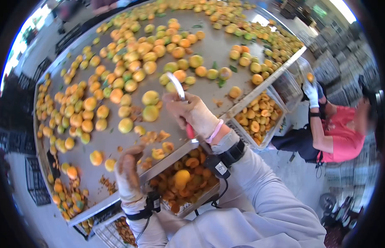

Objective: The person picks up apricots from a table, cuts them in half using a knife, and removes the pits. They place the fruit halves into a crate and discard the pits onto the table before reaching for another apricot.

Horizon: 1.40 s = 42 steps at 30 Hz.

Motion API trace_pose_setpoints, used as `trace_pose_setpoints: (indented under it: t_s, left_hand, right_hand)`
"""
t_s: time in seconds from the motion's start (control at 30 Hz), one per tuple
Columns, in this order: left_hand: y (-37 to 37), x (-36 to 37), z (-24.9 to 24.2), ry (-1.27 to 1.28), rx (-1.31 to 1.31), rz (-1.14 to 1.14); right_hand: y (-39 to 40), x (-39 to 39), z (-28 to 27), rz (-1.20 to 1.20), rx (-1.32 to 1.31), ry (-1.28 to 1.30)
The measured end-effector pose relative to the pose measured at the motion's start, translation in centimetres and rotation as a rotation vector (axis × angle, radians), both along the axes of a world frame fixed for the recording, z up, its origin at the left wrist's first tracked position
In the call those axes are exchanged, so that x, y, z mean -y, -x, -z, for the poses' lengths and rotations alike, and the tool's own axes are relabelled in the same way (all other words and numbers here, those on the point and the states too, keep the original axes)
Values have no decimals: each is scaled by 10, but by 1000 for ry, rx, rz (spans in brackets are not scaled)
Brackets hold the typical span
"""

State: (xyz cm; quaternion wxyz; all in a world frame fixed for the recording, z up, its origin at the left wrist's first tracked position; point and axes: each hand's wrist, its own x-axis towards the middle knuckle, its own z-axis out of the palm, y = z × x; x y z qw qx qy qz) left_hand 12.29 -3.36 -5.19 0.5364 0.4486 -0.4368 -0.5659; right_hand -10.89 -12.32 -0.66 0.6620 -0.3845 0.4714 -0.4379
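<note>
My right hand (194,113) is closed around a knife (176,85) above the metal table's front edge. The knife's curved, shiny blade points away from me, and its red handle end shows below my palm. Over the same edge, to the left, is my left hand (128,171). It is blurred, its fingers look bent and apart, and no fruit shows in it. Torn apricot pieces (158,153) lie on the table just beyond it. Whole apricots (150,113) sit a little farther in. Below and between my hands stands a crate of apricot halves (182,180).
Many apricots (134,53) cover the raised-rim metal table (213,43). Another crate of halves (258,115) stands against the right edge. At right, a person in a pink shirt (343,142) holds an apricot in a gloved hand. Stacked crates (327,66) stand behind.
</note>
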Motion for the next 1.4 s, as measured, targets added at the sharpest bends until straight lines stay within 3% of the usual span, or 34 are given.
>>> trace_pose_setpoints:
  t_s: [0.03,0.13,0.2,0.33,0.4,0.47,0.5,0.6,0.63,0.73,0.87,0.93,0.97,1.0,1.07,1.17,1.27,1.3,1.4]
  left_hand:
    - [-3,4,4,21,-52,19]
    - [10,11,14,24,38,-9]
    - [19,22,15,-41,281,-13]
    - [84,73,-43,77,631,55]
    - [123,117,-58,143,781,144]
    - [156,166,-41,210,973,214]
    - [170,190,-22,363,1114,180]
    - [198,224,31,621,1534,112]
    - [204,230,42,680,1672,88]
    - [217,243,34,339,1803,202]
    - [170,219,20,-73,364,263]
    - [162,173,-18,-91,-152,212]
    - [139,166,-8,-89,-369,277]
    - [132,150,-20,-92,-443,253]
    - [126,109,-38,-98,-605,205]
    - [108,61,-52,-66,-655,188]
    - [100,16,-70,4,-509,73]
    - [99,1,-77,70,-451,71]
    - [88,-34,-87,138,-336,57]
  right_hand:
    - [7,0,10,151,306,0]
    - [15,-30,49,-58,231,-207]
    - [16,-43,36,-89,299,-240]
    - [60,-16,20,234,440,-30]
    - [82,-9,13,317,471,-90]
    - [95,-9,20,375,596,-97]
    - [99,-10,22,359,618,-91]
    - [109,-10,17,294,453,-80]
    - [112,-10,17,277,514,-83]
    - [119,-11,21,288,571,-74]
    - [124,-11,23,284,488,-50]
    - [130,-10,15,311,591,-71]
    - [127,-8,24,432,741,35]
    - [122,-5,30,549,885,139]
    - [114,-9,33,669,979,-90]
    - [75,-43,67,201,556,67]
    - [46,-89,33,-20,345,-142]
    - [41,-104,20,-58,281,-100]
    - [7,-137,0,-3,94,394]
